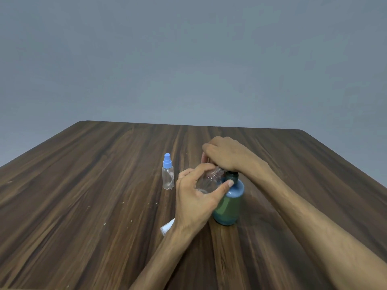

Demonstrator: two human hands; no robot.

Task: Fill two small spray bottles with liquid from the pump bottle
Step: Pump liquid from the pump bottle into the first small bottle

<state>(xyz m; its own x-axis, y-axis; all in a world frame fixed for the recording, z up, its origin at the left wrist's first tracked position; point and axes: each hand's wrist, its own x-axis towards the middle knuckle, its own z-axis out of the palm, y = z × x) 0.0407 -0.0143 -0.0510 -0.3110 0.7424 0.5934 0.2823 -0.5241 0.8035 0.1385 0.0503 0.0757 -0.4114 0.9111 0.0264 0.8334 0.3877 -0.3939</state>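
A green pump bottle (pixel 229 204) stands on the wooden table (pixel 83 195), right of centre. My right hand (pixel 228 155) lies closed over its pump head, which is hidden beneath the palm. My left hand (pixel 194 197) grips a small clear spray bottle (pixel 210 178) without its cap, tilted with its threaded neck up against the pump's spout. A second small clear spray bottle (pixel 168 174) with a blue spray cap stands upright to the left, apart from both hands.
A white object (pixel 167 226), partly hidden behind my left wrist, lies on the table near me. Small pale specks dot the wood in front of the capped bottle. A grey wall rises beyond the table's far edge.
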